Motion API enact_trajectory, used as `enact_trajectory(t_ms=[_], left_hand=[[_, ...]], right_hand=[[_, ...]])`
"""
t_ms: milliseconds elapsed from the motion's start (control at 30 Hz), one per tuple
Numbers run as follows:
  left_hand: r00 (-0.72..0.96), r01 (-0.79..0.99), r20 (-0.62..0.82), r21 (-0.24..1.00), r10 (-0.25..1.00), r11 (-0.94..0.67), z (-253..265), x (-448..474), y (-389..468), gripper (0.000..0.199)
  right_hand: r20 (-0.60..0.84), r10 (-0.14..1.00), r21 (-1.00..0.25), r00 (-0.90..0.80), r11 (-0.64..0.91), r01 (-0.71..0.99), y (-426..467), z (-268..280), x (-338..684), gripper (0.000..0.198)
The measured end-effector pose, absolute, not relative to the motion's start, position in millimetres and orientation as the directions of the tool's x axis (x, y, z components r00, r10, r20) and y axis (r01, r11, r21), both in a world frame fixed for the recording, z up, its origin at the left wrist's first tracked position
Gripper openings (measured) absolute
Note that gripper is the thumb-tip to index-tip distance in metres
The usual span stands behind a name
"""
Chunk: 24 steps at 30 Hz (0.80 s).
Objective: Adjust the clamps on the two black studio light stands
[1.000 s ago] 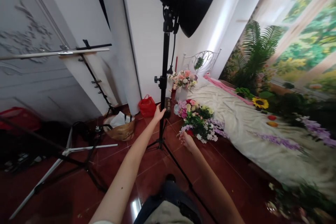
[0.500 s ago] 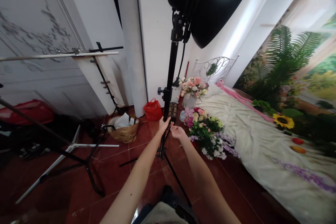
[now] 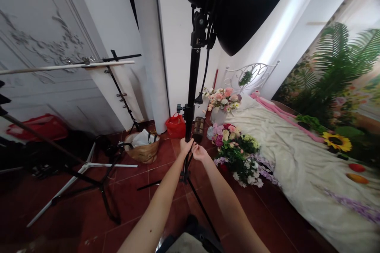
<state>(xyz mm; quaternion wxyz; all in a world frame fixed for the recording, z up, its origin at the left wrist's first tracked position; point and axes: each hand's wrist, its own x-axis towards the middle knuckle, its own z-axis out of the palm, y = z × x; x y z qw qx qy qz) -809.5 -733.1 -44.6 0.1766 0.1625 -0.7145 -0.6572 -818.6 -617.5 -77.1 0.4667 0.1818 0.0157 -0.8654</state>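
Observation:
In front of me stands a black light stand [image 3: 192, 79] on spread tripod legs. It carries a large black studio lamp [image 3: 249, 4] with a bowl-shaped reflector, cut off by the top edge of the view. A cable hangs from the lamp beside the pole. My left hand [image 3: 185, 147] is closed round the pole, below its clamp with a knob [image 3: 179, 108]. Right against the pole is my right hand [image 3: 200, 153], palm partly up, its fingers curled and pinched together. Whatever those fingertips hold is too small and hidden to make out.
A wicker basket [image 3: 144, 151], a red bag [image 3: 175, 126] and a brown cylindrical object [image 3: 198, 128] stand behind the pole. Artificial flowers [image 3: 234, 142] lie beside a bed with a cream cover [image 3: 285, 154]. More stand legs [image 3: 71, 187] spread across the floor at left.
The lamp looks larger and closer, and the view has shifted slightly. My left hand stays round the pole; my right hand keeps its curled pose beside it.

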Motion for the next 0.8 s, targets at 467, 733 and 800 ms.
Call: enact_trajectory(t_ms=[467, 733, 800], left_hand=[[-0.883, 0.043, 0.064, 0.998, -0.464, 0.055, -39.2, -809.9, -732.4, 0.015], [-0.89, 0.035, 0.053, 0.998, -0.452, 0.049, -37.3, -808.7, -733.8, 0.017], [-0.893, 0.029, 0.042, 0.999, -0.448, 0.037, -35.2, -807.6, -733.9, 0.016]], right_hand=[[-0.365, -0.846, 0.085, -0.388, -0.445, 0.891, -612.1, -73.8, -833.6, 0.021], [-0.438, -0.857, -0.063, -0.272, -0.273, 0.96, -604.5, -60.5, -847.8, 0.033], [-0.52, -0.811, -0.265, -0.267, -0.143, 0.953, -605.2, -58.3, -851.0, 0.034]])
